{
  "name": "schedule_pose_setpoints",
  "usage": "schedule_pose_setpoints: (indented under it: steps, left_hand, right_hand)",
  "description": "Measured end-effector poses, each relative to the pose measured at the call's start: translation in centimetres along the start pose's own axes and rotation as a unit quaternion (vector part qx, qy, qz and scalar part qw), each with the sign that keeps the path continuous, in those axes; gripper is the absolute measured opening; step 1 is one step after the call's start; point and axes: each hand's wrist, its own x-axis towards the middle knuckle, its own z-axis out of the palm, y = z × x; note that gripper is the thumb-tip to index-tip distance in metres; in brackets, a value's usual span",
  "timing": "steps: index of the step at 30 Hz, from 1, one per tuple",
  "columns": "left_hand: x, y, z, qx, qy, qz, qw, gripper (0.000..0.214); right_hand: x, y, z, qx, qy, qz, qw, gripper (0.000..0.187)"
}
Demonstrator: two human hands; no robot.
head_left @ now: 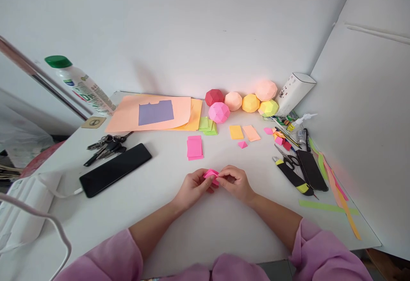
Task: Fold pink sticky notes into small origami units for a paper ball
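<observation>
The left hand point(194, 183) pinches a folded pink paper piece point(210, 172) between thumb and fingers, and the right hand point(236, 182) grips its right edge with thumb and fingertips, so the 2 hands meet around it; whether they touch the table point(218, 229) I cannot tell. Just ahead of the left hand lies a stack of pink paper point(194, 148), and beyond that are green paper slips point(210, 127). Ahead of the right hand sits 1 small pink folded shape point(242, 144), with an orange sheet point(236, 132) and a peach sheet point(251, 133) a little farther off. Past the 2 hands, 6 faceted paper balls point(219, 112) are grouped near the wall point(192, 37). To the right of the right hand lie scissors point(286, 156), a black and yellow cutter point(290, 174) and a flat black case point(312, 170), with coloured paper strips point(320, 206) out beyond them. Left of the left hand, well apart, rests a black phone point(115, 170), keys point(112, 146) just past it, and a white bottle point(88, 89) with a green cap stands farther away
</observation>
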Motion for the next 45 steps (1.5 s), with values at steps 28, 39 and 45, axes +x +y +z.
schedule_pose_setpoints:
  steps: [28, 39, 45]
  left_hand:
    - [0.20, 0.04, -0.24, 0.012, -0.055, -0.009, 0.998, 0.032]
    - [0.21, -0.25, -0.26, 0.013, -0.072, -0.007, 0.997, 0.031]
    - [0.15, -0.10, -0.18, 0.025, -0.061, -0.001, 0.998, 0.033]
  right_hand:
    - [0.15, 0.47, -0.64, 0.075, -0.095, 0.153, 0.981, 0.022]
    - [0.31, 0.47, -0.82, 0.089, -0.103, 0.153, 0.979, 0.022]
    - [0.32, 0.28, -0.77, 0.081, -0.105, 0.144, 0.981, 0.020]
